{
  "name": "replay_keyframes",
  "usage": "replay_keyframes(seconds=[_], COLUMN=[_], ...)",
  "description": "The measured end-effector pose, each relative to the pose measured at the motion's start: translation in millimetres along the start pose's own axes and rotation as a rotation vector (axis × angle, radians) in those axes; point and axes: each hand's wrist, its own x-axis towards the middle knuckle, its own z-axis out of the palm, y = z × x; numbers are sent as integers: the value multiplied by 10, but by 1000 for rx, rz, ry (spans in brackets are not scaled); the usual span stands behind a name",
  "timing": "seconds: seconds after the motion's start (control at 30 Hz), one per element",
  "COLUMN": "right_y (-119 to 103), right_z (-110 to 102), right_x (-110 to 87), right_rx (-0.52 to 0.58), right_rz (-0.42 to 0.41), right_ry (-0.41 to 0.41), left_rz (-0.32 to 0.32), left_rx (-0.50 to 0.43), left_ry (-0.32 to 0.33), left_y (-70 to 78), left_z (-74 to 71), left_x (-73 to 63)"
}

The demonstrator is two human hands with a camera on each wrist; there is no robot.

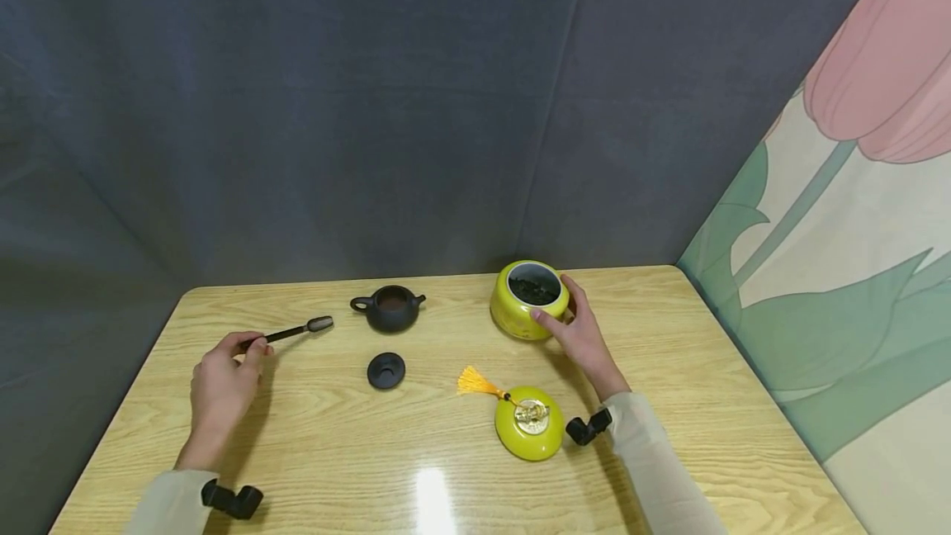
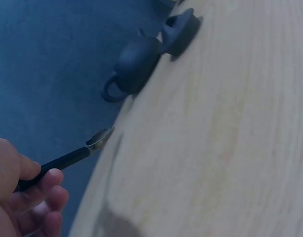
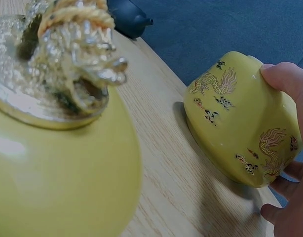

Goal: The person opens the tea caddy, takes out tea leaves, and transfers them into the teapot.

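You're gripping the yellow jar (image 1: 514, 319) at the back right of the table (image 1: 312, 444). It's round and glossy, with dragon patterns on the side and a pale rim; lidless, dark leaves (image 1: 532, 291) inside. Your right hand (image 1: 581, 341) has its thumb on the near side, other fingers round the right. Can't tell if the base sits flat.

The scoop (image 1: 293, 331) is slim: dark handle, metal-looking bowl. You're pinching its handle between thumb and fingers of your left hand (image 1: 225, 378), above the table's left part, bowl pointing at the teapot (image 1: 394, 319).

Count: one table, one jar, one teapot, one jar lid (image 1: 522, 441), one scoop, one teapot lid (image 1: 386, 371).

Around you: grey-blue curtain (image 1: 371, 106) behind, flower-painted panel (image 1: 839, 287) on the right. Teapot is dark and uncovered, handle left, spout right. Jar lid lies in front of the jar, gold knob (image 1: 532, 414) up, orange tassel (image 1: 475, 381) trailing left. Teapot lid lies in front of the teapot.

In the way: teapot and its lid are between scoop and jar. Jar lid fills much of your right wrist view's left side; your right hand covers part of the jar.
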Motion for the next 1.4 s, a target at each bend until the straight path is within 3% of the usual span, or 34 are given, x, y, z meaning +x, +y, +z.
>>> replay_keyframes(seconds=[0.23, 0.5, 0.73, 1.07, 1.4], right_y=[328, 411, 386, 35, 131], right_z=[-1, -6, 7, 1, 4], right_x=[155, 165, 160, 9, 72], right_rx=[-7, -12, -10, -9, 23], right_rz=[-9, -41, -29, -2, 5], right_ry=[31, 42, 40, -4, 0], left_rz=[68, 169, 215, 284, 347], left_rx=[-42, -131, -168, -219, -251], left_ry=[90, 131, 91, -25, -160], left_y=[197, 553, 810, 1108, 1412], left_z=[-175, -229, -144, 132, 418], left_x=[-6, -78, -132, -169, -165])
